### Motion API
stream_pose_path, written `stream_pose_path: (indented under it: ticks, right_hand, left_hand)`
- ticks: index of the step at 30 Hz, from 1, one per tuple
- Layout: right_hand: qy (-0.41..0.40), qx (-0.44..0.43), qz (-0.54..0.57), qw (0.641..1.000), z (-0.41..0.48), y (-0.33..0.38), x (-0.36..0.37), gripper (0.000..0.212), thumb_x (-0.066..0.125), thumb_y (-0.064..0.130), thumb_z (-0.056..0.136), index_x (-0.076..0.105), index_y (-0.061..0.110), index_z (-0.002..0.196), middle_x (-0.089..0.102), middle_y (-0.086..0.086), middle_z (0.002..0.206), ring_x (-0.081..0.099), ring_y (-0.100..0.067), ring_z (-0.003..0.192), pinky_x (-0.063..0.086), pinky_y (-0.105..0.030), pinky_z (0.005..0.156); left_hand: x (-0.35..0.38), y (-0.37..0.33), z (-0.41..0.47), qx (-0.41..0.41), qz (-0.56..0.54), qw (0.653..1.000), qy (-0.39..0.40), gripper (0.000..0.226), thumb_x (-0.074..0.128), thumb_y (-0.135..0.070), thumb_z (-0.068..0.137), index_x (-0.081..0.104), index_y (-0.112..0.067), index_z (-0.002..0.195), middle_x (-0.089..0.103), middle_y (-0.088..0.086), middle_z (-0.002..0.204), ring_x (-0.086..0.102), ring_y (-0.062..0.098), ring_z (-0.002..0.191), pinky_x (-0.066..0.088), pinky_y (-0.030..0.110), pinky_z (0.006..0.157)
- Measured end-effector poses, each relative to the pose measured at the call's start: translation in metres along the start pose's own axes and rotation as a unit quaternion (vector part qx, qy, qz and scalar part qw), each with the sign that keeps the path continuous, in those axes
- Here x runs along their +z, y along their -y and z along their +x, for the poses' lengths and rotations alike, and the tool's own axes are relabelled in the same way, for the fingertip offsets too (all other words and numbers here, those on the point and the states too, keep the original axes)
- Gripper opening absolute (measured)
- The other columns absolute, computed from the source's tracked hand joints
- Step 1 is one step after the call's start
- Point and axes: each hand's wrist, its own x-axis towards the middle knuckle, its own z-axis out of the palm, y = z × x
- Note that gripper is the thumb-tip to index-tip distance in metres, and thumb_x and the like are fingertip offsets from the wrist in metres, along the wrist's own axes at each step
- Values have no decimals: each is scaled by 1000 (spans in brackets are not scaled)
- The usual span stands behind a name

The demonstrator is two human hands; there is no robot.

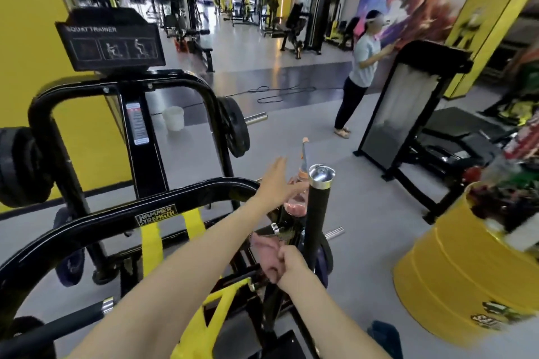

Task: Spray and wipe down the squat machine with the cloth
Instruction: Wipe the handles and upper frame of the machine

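The black squat machine (186,198) with yellow straps fills the lower left, its upright handle (319,204) capped in chrome. A spray bottle (303,166) with an orange nozzle stands just behind that handle. My left hand (277,181) reaches out with straight fingers and touches the bottle's left side; its thumb is hidden. Lower down, my right hand (287,264) is curled in a fist and grips a crumpled pink cloth (262,248) against the machine's frame beside the handle's base.
A yellow drum (455,280) with clutter on top stands at the right. Behind it is another black machine (408,108) where a person (360,73) wipes. A white bucket (173,118) and cables lie on the grey floor beyond. Weight plates (233,125) hang on the squat machine.
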Motion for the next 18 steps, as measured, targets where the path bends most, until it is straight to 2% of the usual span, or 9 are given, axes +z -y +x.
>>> stream_pose_path:
  ticks: [2,4,6,9,10,12,15,18]
  right_hand:
    - [8,-11,24,1000,3,2,-4,32,23,-3,88,49,1,70,29,-7,63,31,-13,34,21,-14,32]
    - [7,11,58,998,9,1,-8,28,25,-1,85,42,6,65,22,-2,61,25,-13,41,20,-12,35]
    - [27,25,109,993,11,2,-10,26,25,-2,86,36,8,64,25,-2,56,30,-14,44,26,-14,35]
    - [43,30,139,989,7,5,-13,27,27,-6,87,49,-1,71,49,-12,59,51,-22,51,42,-25,44]
    - [42,26,144,988,4,6,-14,29,26,-6,87,50,-2,73,52,-13,58,54,-22,48,43,-26,42]
    - [36,20,149,988,6,6,-14,30,24,-7,87,51,-1,75,52,-11,53,51,-17,35,37,-19,31]
    - [26,8,155,988,18,4,-11,28,28,-7,84,56,-1,80,53,-12,69,54,-19,44,38,-18,32]
    - [25,11,159,987,23,2,-9,27,31,-7,83,56,-1,77,57,-16,82,57,-23,59,42,-21,37]
  left_hand:
    - [7,-10,20,3,-19,1000,19,88,73,-23,82,18,-12,150,19,7,156,22,26,143,26,41,115]
    - [15,-12,38,11,-30,999,24,84,77,-15,77,27,-16,144,34,6,145,37,29,133,37,38,106]
    - [24,-9,51,10,-34,999,21,82,82,-18,71,34,-22,138,44,4,135,48,25,121,44,39,100]
    - [40,6,65,-14,-70,997,13,77,80,-17,73,35,-33,135,52,4,132,54,24,117,47,38,97]
    - [46,9,67,-28,-98,995,2,73,76,-17,76,36,-37,133,54,3,129,57,25,114,48,40,96]
    - [52,10,72,-35,-105,994,-21,60,73,-20,81,39,-32,130,52,-4,121,56,18,106,47,37,95]
    - [52,3,72,-31,-75,996,-48,50,73,-24,83,41,-28,121,48,-9,110,54,17,99,45,32,88]
    - [51,7,66,-39,-65,997,-18,46,75,-25,77,43,-29,110,52,1,107,59,29,100,52,40,86]
